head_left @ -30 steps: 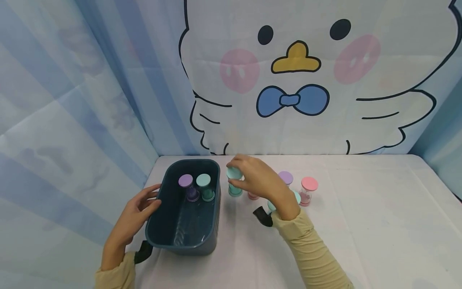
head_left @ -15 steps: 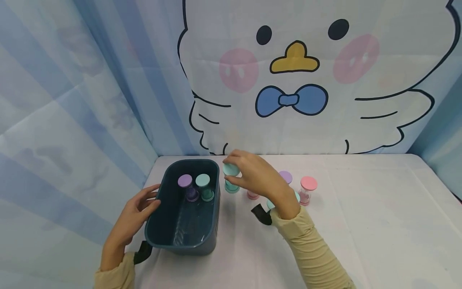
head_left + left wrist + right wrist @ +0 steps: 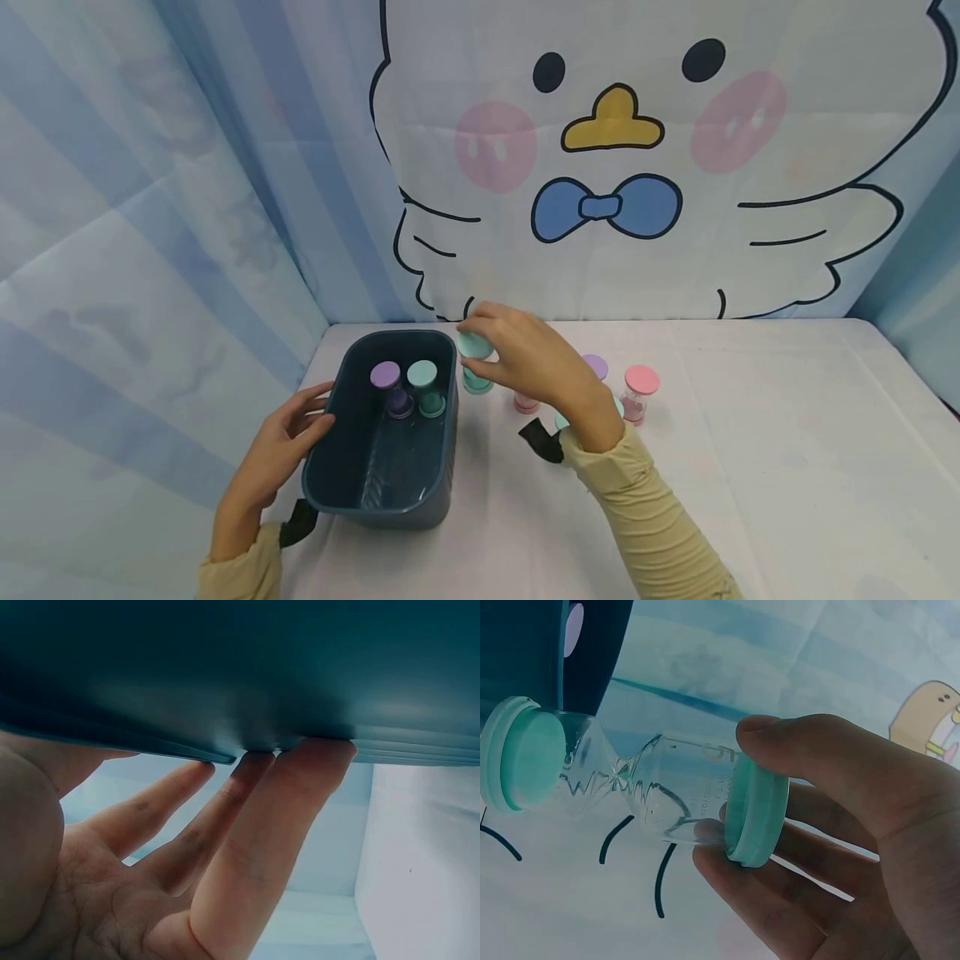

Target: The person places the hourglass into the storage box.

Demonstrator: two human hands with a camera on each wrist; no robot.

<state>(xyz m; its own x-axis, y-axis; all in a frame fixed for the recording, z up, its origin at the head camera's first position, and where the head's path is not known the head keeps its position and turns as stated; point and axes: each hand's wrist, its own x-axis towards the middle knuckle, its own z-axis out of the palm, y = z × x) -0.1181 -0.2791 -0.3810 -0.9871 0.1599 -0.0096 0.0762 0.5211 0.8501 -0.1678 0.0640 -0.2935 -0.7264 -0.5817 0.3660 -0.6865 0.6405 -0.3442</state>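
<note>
My right hand [image 3: 525,350] holds a sand timer [image 3: 476,362] by its mint-green top cap, just right of the bin's far corner. The right wrist view shows the thumb and fingers pinching one cap of this clear-glass hourglass [image 3: 664,780], with green sand against the other cap. Against the outside of the dark blue bin [image 3: 375,508], my left hand [image 3: 281,437] rests its fairly straight fingertips; the left wrist view has these fingers [image 3: 259,840] touching the wall. Inside the bin stand a purple sand timer [image 3: 386,375] and a mint-green one [image 3: 422,373].
More sand timers stand on the white table [image 3: 787,467], partly behind my right forearm: a pink one [image 3: 642,381], a purple one [image 3: 596,366], a mint-green one and another pink one [image 3: 527,402]. A printed cloth [image 3: 600,275] hangs behind the table.
My right hand has moved slightly left and up with the mint-green sand timer, closer to the bin's far right corner. The left hand has stayed at the bin.
</note>
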